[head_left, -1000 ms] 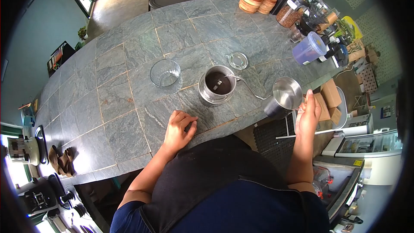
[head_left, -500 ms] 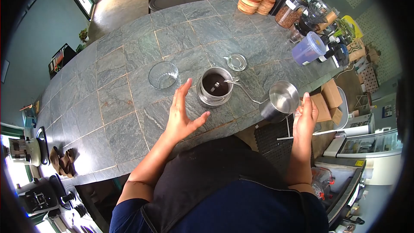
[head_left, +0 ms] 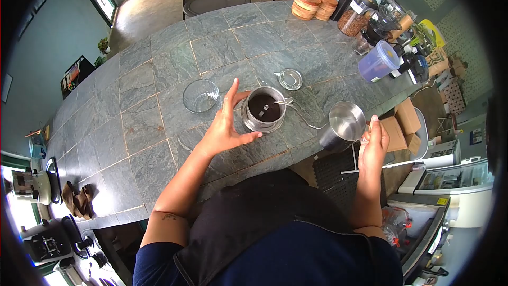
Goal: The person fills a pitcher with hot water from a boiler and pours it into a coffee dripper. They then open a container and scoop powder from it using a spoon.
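Note:
My right hand [head_left: 374, 140] grips a gooseneck kettle [head_left: 333, 136] by its handle. The kettle has no lid on, and its spout [head_left: 306, 118] reaches left, its tip over the rim of a metal coffee dripper [head_left: 251, 120]. Dark liquid with a bright reflection fills the dripper. Thumb and fingers spread, my left hand [head_left: 222, 130] curves around the dripper's left side, fingertips close to its wall. An empty glass [head_left: 201, 96] stands just beyond that hand. Behind the dripper lies a small round metal lid [head_left: 290, 79].
Stacked wooden coasters [head_left: 306, 5], a jar of brown beans [head_left: 351, 23] and a purple tub [head_left: 379, 62] line the right end of the tiled table [head_left: 153, 127]. A brown cloth [head_left: 78, 199] rests at the left edge. Chairs [head_left: 217, 2] stand behind the table.
My left hand has moved up and right, closer to the dripper, fingers still spread. The kettle stays almost in place in my right hand.

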The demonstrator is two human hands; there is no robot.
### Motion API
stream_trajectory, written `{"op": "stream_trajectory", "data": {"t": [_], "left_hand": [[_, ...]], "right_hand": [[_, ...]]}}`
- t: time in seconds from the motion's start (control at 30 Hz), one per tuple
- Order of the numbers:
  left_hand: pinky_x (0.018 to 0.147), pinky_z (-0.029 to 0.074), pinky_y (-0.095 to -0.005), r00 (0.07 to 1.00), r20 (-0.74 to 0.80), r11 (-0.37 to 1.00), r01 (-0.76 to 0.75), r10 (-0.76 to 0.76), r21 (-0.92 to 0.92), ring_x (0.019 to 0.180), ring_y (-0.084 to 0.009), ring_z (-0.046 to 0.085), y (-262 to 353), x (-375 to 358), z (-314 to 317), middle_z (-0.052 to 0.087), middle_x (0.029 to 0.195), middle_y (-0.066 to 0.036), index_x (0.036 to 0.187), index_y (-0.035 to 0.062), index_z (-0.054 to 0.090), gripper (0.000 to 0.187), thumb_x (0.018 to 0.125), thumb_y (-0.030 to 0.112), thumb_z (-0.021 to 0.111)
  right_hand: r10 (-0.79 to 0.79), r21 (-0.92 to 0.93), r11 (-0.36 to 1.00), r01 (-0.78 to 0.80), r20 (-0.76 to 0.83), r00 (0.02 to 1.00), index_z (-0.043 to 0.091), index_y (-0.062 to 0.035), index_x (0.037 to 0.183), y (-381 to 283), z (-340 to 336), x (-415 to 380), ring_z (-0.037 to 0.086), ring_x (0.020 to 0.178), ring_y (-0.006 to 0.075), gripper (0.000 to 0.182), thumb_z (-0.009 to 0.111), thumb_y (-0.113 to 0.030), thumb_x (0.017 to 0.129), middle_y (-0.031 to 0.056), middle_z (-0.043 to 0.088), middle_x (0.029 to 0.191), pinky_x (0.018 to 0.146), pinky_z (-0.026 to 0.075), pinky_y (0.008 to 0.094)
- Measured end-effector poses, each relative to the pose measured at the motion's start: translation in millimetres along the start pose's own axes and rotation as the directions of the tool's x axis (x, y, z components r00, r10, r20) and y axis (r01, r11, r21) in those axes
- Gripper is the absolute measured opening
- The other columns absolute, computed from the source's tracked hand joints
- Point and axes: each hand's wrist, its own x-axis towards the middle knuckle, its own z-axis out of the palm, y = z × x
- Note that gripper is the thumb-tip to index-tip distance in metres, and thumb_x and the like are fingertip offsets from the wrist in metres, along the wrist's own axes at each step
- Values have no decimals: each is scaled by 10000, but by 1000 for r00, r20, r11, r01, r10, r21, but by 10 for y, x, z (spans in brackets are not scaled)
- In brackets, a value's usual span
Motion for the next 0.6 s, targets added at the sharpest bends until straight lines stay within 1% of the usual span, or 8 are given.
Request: {"op": "stream_trajectory", "data": {"t": [0.07, 0.17, 0.23, 0.3, 0.37, 0.47, 0.53, 0.6], "left_hand": [[1118, 317, -495, 1000, -17, 1000, -6, 6, 8, 1277, -353, 475, 12, -8, 21, 494, 1335, -235, 1522, 40, 16, 1247, 627, 179, 873], [1105, 337, -492, 999, -50, 998, -4, 7, 59, 1267, -367, 485, 65, -35, 73, 504, 1323, -252, 1518, 25, 16, 1265, 614, 200, 884], [1086, 366, -481, 992, -122, 982, 56, -35, 178, 1252, -384, 498, 110, -80, 120, 513, 1308, -273, 1514, 13, 22, 1260, 616, 214, 883], [1078, 374, -480, 989, -145, 986, 45, -22, 160, 1252, -397, 494, 87, -112, 174, 503, 1316, -276, 1511, 9, 7, 1258, 630, 232, 877], [1070, 381, -479, 986, -168, 989, 34, -9, 143, 1251, -409, 489, 86, -144, 210, 492, 1324, -279, 1508, 5, -9, 1256, 645, 250, 870], [1062, 385, -477, 976, -218, 979, 68, -26, 191, 1250, -421, 484, 161, -194, 261, 475, 1332, -302, 1502, -18, 4, 1239, 655, 256, 866], [1037, 409, -468, 959, -282, 934, 97, 4, 345, 1237, -395, 507, 208, -230, 315, 494, 1314, -296, 1501, -24, 36, 1244, 641, 286, 879], [1036, 404, -471, 955, -295, 926, 107, 6, 363, 1233, -399, 498, 239, -242, 355, 482, 1315, -291, 1499, -31, 36, 1250, 638, 299, 880]], "right_hand": [[-2, 5, 1000, 2, 8, 1000, 566, -86, 768, 18, -13, -1, 415, 612, 26, 284, 560, -265, 988, -64, 461, 706, 590, 376, 220], [-2, 10, 1000, 2, 17, 1000, 567, -86, 770, 17, -10, -11, 419, 615, 28, 282, 563, -268, 987, -64, 460, 704, 595, 378, 220], [1, 11, 1000, -2, 20, 1000, 568, -87, 772, 9, 1, -24, 420, 616, 28, 281, 564, -268, 986, -65, 458, 701, 595, 378, 220], [25, 5, 1000, -25, -20, 999, 565, -91, 769, -2, 25, -28, 415, 613, 25, 276, 560, -259, 989, -70, 451, 693, 591, 375, 217], [20, 16, 1000, -19, -18, 1000, 557, -95, 762, 19, 17, -20, 412, 609, 23, 277, 558, -253, 990, -72, 446, 690, 586, 372, 216], [10, 33, 999, -10, 3, 1000, 539, -105, 745, 17, -3, -29, 403, 605, 18, 285, 553, -245, 992, -77, 433, 684, 581, 367, 212], [3, 45, 999, -4, 23, 1000, 529, -111, 735, -3, 11, -37, 399, 604, 15, 290, 549, -241, 994, -79, 425, 682, 580, 365, 209], [-10, 44, 999, 8, 42, 999, 508, -118, 720, -25, 27, -52, 389, 602, 14, 304, 545, -241, 995, -81, 410, 678, 579, 365, 210]]}}
